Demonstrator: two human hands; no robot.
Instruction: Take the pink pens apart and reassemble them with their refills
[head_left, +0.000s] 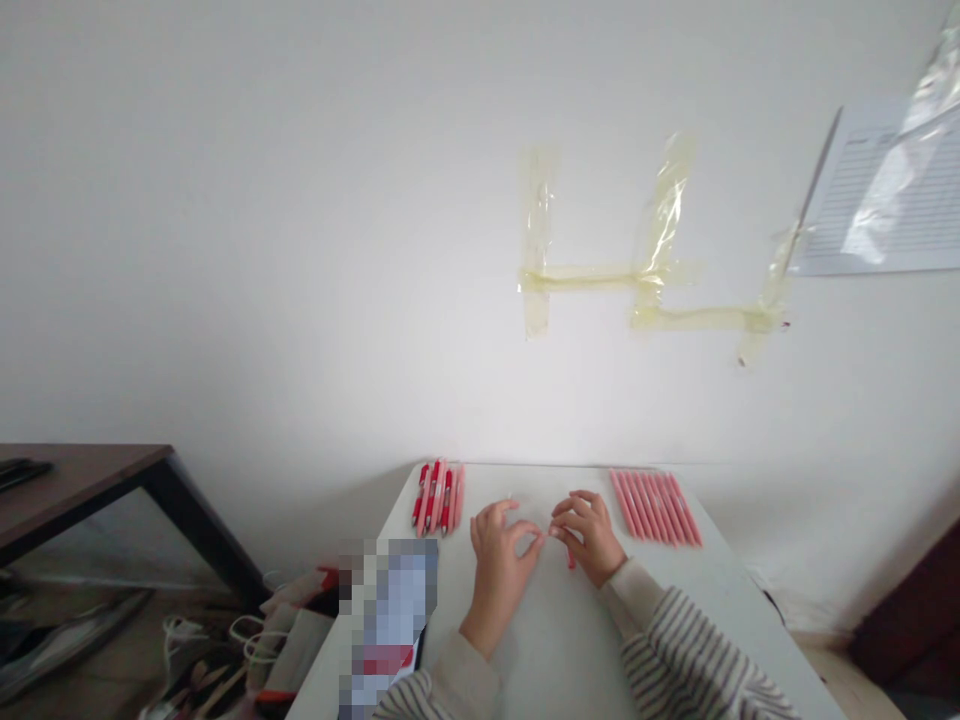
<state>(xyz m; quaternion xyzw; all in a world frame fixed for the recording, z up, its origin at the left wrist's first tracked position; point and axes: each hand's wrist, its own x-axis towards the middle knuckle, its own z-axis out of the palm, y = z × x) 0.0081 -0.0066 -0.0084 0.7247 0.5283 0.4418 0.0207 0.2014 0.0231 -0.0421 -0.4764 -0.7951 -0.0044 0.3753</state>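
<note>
My left hand (501, 552) is over the middle of the white table, thumb and forefinger pinched together. My right hand (591, 535) faces it, its fingertips also closed and almost meeting those of the left. Whatever sits between the fingertips is too small to make out. Under my right hand a short red piece (571, 560) partly shows; the hand hides the remainder. Left of my hands lies a bunch of red and pink pens (439, 497). To the right, several pink pens (656, 508) lie side by side in a slanted row.
The white table (555, 650) stands against a wall. A blurred-out flat object (394, 620) lies along its left edge. Bags and cords (262, 640) crowd the floor at left, beside a brown desk (90, 480). Yellowish tape (592, 280) and a paper sheet (885, 190) are on the wall.
</note>
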